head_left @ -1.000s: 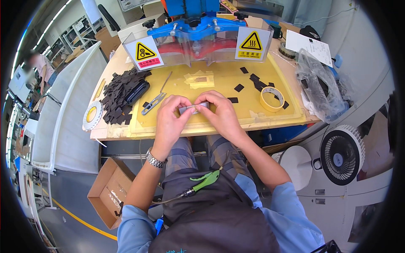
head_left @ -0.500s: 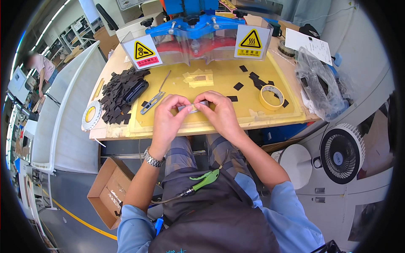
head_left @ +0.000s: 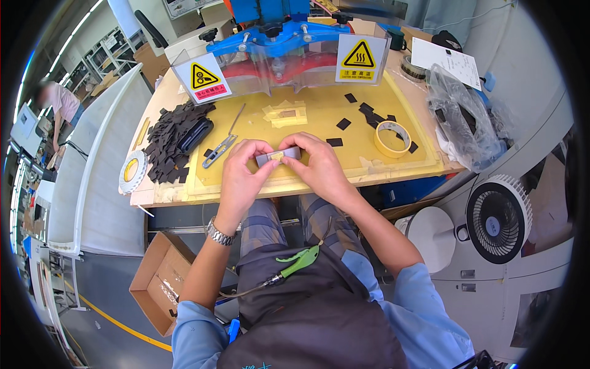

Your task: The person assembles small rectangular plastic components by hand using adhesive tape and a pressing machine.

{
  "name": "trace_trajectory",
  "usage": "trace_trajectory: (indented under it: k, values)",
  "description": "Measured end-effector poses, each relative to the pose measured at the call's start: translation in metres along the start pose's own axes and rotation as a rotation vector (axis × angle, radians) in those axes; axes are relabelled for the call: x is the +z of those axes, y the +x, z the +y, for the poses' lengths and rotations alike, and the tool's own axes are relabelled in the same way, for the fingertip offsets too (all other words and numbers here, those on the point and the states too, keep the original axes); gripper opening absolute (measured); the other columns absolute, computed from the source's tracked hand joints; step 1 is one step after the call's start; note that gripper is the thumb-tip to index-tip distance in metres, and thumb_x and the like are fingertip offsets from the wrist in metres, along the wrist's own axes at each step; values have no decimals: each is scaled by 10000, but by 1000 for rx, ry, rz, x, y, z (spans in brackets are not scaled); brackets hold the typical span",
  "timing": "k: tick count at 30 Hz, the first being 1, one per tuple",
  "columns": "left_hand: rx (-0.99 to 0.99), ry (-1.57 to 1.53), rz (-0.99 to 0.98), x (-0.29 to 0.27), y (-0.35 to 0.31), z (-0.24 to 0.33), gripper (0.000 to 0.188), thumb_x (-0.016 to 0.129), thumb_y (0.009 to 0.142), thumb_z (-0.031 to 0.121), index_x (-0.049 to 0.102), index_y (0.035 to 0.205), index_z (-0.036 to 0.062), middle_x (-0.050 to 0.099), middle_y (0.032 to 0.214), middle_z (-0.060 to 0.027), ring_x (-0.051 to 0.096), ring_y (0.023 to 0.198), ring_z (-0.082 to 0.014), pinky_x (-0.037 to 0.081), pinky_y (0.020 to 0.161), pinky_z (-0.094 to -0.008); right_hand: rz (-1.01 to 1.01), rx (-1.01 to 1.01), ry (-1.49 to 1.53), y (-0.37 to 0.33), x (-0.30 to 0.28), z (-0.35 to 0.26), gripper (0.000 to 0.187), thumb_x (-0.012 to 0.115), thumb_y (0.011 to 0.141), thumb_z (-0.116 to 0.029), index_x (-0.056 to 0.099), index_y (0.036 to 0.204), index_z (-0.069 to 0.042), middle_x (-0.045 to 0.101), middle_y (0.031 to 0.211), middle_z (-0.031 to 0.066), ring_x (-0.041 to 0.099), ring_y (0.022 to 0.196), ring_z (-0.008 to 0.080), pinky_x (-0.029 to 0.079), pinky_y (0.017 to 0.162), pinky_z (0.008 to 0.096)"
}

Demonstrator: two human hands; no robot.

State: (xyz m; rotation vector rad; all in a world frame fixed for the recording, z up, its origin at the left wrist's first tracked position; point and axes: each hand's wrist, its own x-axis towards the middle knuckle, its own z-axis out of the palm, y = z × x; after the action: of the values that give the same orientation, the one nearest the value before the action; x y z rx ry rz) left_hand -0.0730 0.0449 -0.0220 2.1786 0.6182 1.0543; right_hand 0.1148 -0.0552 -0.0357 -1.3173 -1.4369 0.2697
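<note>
Both thumbs press on a small grey block [head_left: 278,154] with a pale yellow patch on its near face. My left hand [head_left: 244,170] pinches its left end, and my right hand [head_left: 321,165] grips the right end, fingers curled behind it. The block is held just above the yellow worktop [head_left: 246,187]. To the left of my left hand lies a pair of metal thread snips [head_left: 219,152]. Beyond the block, yellow tape strips [head_left: 275,115] frame a small rectangle on the worktop. A dark rectangular piece [head_left: 334,142] lies beside my right hand.
At the back stands a blue press [head_left: 279,37] behind a clear guard with warning signs. A heap of dark pieces [head_left: 169,138] and a white tape roll [head_left: 132,171] lie left. Right are a yellow tape roll [head_left: 391,140], plastic bag [head_left: 461,117] and fan [head_left: 496,222].
The block has turned in my fingers, so that more of its grey face and the yellow patch shows. My hands stay nearly in place; the view has shifted slightly.
</note>
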Motion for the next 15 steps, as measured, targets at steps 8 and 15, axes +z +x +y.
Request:
trace_trajectory:
  k: [8, 15]
  values:
    - [-14, 20, 1, 1, 2, -3, 249, 894, 879, -2, 743, 1078, 13, 721, 1002, -72, 683, 939, -215, 561, 879, -353, 20, 48, -16, -1, 1, 1, 260, 852, 925, -13, 672, 1112, -8, 747, 1054, 174, 733, 1035, 398, 566, 925, 472]
    - [-74, -45, -36, -1, 4, -7, 232, 895, 903, 8, 741, 1077, 14, 733, 1000, -50, 677, 946, -173, 563, 885, -338, 11, 62, -17, 1, 2, 2, 250, 849, 930, -20, 678, 1112, -11, 745, 1045, 174, 737, 1017, 392, 568, 914, 454]
